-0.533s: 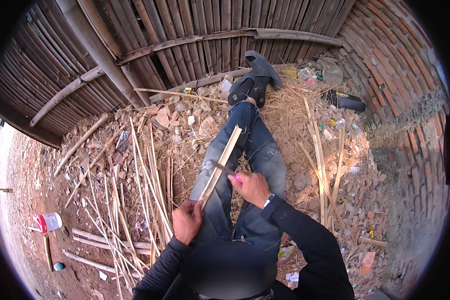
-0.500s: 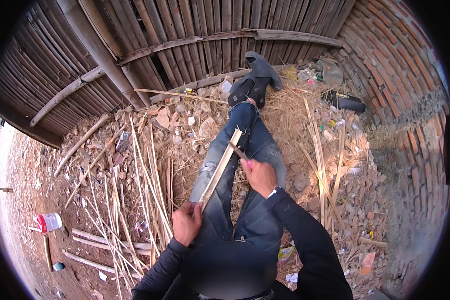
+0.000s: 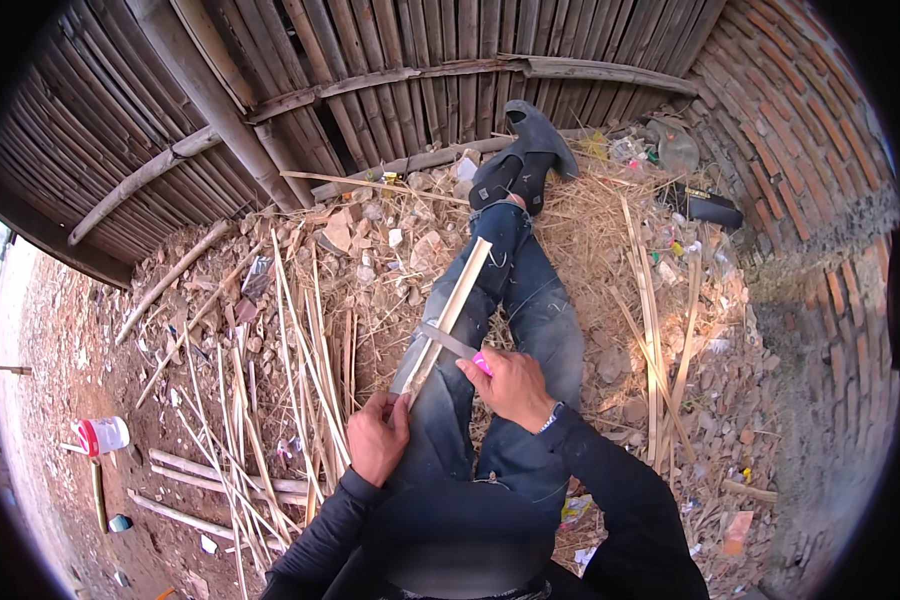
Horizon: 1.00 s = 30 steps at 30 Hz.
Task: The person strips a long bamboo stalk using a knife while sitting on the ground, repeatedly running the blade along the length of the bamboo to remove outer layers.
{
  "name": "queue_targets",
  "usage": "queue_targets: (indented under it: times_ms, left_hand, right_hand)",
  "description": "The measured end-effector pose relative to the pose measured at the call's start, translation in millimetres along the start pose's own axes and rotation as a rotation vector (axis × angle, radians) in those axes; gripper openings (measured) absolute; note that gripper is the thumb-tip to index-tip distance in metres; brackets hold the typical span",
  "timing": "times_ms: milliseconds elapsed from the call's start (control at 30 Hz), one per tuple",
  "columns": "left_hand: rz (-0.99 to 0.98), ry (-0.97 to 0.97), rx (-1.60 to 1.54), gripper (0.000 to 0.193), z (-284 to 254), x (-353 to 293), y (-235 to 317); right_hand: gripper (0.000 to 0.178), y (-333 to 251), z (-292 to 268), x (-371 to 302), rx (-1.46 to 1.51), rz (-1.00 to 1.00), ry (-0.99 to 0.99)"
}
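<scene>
A pale split bamboo strip (image 3: 460, 293) slants up along my left leg, its far end near my shins. My left hand (image 3: 378, 437) is closed on the strip's near end, by my left thigh. In my right hand (image 3: 512, 392) is a knife (image 3: 448, 341) with a pink handle, fingers wrapped round it. The blade lies across the strip, a little beyond my left hand, pointing left. Thin curled shavings hang near the strip's far end. My legs in worn blue jeans (image 3: 542, 340) stretch out ahead, crossed at the ankles.
Long bamboo strips (image 3: 295, 350) lie to my left, and more strips (image 3: 650, 330) to my right. A bamboo wall (image 3: 410, 110) stands ahead, a brick wall (image 3: 800, 130) at right. At far left is a white and red bucket (image 3: 103, 435). Stones and straw cover the ground.
My right hand has drawn the knife back toward me, from near the strip's far end to nearer my left hand. The left hand keeps its hold; the whole view has shifted slightly.
</scene>
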State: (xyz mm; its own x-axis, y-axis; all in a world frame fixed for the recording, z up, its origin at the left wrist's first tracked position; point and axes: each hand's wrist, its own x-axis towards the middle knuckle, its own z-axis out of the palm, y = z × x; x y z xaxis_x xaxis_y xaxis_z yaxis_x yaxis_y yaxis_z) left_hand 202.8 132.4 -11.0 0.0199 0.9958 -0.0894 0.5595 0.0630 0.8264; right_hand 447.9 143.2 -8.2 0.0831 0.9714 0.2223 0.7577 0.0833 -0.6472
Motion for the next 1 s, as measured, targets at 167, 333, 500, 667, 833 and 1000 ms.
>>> queue_targets:
  times_ms: [167, 333, 500, 667, 833, 1000]
  left_hand:
    - [0.104, -0.088, 0.172, 0.025, -1, 5, 2]
    - [0.113, -0.093, 0.164, 0.025, -8, -5, 0]
    - [0.196, 0.025, 0.220, 0.023, -5, -10, -4]
    - [0.275, 0.024, 0.211, 0.021, 8, 11, 3]
    - [0.307, -0.001, 0.328, 0.025, 24, 47, 15]
    - [0.284, -0.008, 0.307, 0.024, 27, 53, 14]
  right_hand:
    - [0.056, 1, 4, 6, -0.184, 0.068, -0.283]
    - [0.056, 7, 4, 11, -0.097, -0.007, -0.327]
    - [0.053, -5, 6, -9, -0.117, 0.004, -0.281]
    - [0.055, 8, -7, 3, -0.057, 0.041, -0.184]
    - [0.058, 36, 5, 33, -0.138, 0.114, -0.101]
    - [0.057, 31, -2, 44, -0.112, 0.107, -0.169]
